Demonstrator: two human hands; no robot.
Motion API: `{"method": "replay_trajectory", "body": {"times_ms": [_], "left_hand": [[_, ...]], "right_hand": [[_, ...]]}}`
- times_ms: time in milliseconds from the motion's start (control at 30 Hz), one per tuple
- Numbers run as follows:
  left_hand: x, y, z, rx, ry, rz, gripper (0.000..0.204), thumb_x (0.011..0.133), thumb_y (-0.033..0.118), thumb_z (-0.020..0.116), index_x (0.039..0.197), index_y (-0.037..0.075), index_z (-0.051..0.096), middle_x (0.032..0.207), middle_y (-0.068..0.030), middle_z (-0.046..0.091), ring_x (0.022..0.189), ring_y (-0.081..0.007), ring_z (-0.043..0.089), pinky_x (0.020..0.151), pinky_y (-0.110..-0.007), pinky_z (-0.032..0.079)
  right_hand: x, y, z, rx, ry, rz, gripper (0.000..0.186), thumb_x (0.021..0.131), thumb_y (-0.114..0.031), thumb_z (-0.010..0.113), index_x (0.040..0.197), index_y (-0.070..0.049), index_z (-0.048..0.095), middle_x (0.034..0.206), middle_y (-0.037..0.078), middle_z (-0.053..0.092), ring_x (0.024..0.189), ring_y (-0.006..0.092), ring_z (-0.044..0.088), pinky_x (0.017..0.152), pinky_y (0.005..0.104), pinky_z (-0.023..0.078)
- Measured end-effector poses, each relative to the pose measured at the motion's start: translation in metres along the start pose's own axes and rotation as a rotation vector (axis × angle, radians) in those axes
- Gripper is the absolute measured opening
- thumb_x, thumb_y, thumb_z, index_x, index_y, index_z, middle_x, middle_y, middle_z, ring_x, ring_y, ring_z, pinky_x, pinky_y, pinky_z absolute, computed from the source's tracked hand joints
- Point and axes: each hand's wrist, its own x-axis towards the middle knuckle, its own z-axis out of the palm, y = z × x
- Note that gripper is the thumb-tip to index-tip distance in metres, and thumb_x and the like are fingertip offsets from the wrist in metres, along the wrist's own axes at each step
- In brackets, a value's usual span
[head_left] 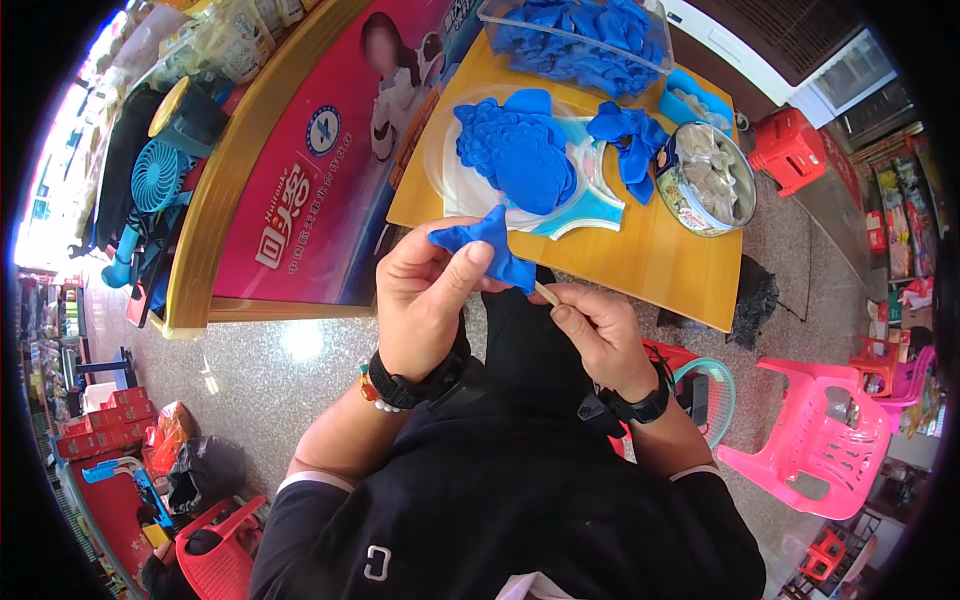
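A speckled floor [260, 375] spreads around a yellow wooden table [650, 270], with a pink-panelled cabinet [330, 220] to the table's left and a pink chair [820, 430] off its near right side. On the table's left half lies a pile of blue pieces [515, 150]; a clear box [580, 45] with more of them stands at its far edge, and a round tin [745, 190] at its right edge. This arrangement probably leaves the supplies within easy reach.

The blue piece [485, 245] being handled is at the table's near edge. The left hand [420, 295] pinches it, thumb on top and fingers beneath, likely to brace the limp material. The right hand [605, 330] pinches a thin stick [546, 294] between thumb and forefinger, a light hold that suits something so slender. The stick slants up to the piece's lower corner; whether it is attached cannot be told. Both forearms reach toward the table, wrists angled inward, the hands nearly meeting in front of the body.
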Motion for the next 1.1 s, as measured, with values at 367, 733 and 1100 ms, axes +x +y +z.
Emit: {"method": "replay_trajectory", "body": {"times_ms": [367, 733, 1100], "left_hand": [[-0.005, -0.005, 0.018, -0.029, -0.033, 0.013, 0.01, 0.092, 0.007, 0.06, 0.095, -0.003, 0.059, 0.088, -0.0121, 0.068, 0.075, -0.016, 0.067, 0.069, -0.026, 0.056], [0.004, 0.033, 0.004, 0.154, -0.043, -0.141, 0.023, 0.091, 0.01, 0.061, 0.111, -0.002, 0.058, 0.097, -0.0086, 0.065, 0.06, -0.009, 0.061, 0.054, -0.02, 0.052], [-0.003, 0.005, 0.017, 0.017, 0.019, 0.113, 0.007, 0.091, 0.003, 0.059, 0.097, -0.002, 0.058, 0.086, -0.0092, 0.064, 0.072, -0.0154, 0.067, 0.065, -0.024, 0.055]], "right_hand": [[-0.01, -0.005, 0.002, 0.568, -0.021, 0.429, 0.02, 0.094, -0.012, 0.056, 0.106, 0.001, 0.065, 0.07, 0.001, 0.058, 0.059, 0.005, 0.047, 0.055, 0.0215, 0.039], [0.001, -0.005, -0.001, -0.24, 0.181, -0.112, 0.018, 0.086, -0.003, 0.062, 0.103, 0.001, 0.065, 0.074, 0.012, 0.061, 0.062, 0.0204, 0.06, 0.059, 0.0275, 0.045], [-0.015, 0.004, 0.012, 0.303, 0.018, 0.222, 0.015, 0.093, -0.012, 0.058, 0.103, -0.001, 0.06, 0.068, -0.001, 0.053, 0.058, 0.0067, 0.048, 0.053, 0.0217, 0.038]]}}
